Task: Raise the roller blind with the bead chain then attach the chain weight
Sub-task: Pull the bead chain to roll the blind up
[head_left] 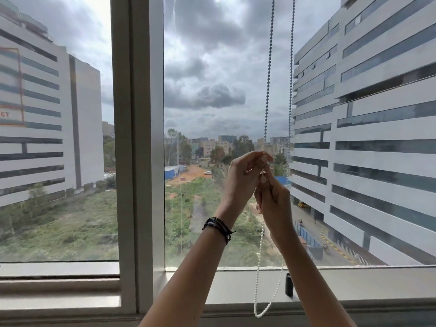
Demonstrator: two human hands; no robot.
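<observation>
The bead chain [267, 90] hangs in two strands before the window, and its loop dangles low over the windowsill [354, 284]. The left hand [245, 175] pinches the left strand between thumb and fingertips. The right hand [274, 199], just beneath and touching it, has its grip curled round the same strand. A black chain weight [289, 284] stands on the sill beside the loop, apart from both hands.

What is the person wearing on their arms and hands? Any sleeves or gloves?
No sleeves or gloves show: both arms are bare as far as the picture reaches. The left hand has a bundle of thin black cord bracelets round its wrist, with loose ends sticking out and a pale strand among them. The right hand has nothing on its wrist. I can make out no watch or rings.
</observation>
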